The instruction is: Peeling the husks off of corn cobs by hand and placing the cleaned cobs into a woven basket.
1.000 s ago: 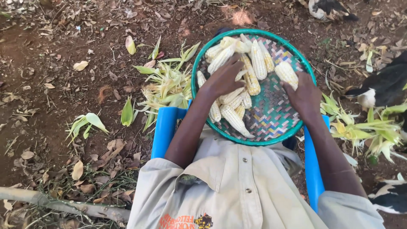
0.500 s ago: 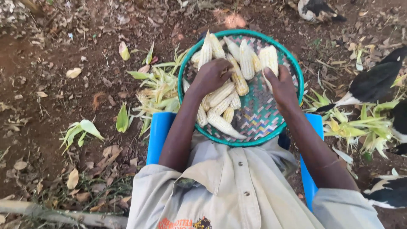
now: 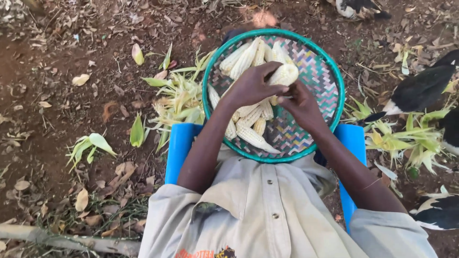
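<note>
Husks [image 3: 179,98], black-and-white birds [image 3: 420,88], perhaps chickens, ring tray [image 3: 330,71]

Quantities in view: one round woven tray with a teal rim [image 3: 337,76]; one blue plastic chair [image 3: 178,148], visible on both sides of the lap; roughly ten pale husked maize cobs [image 3: 253,138] on the tray, exact count obscured by the hands; one further pale maize cob [image 3: 284,75] held between two bare hands, left hand [image 3: 253,86] and right hand [image 3: 301,106]; at least three black-and-white birds [image 3: 420,88] at the right edge.
</note>
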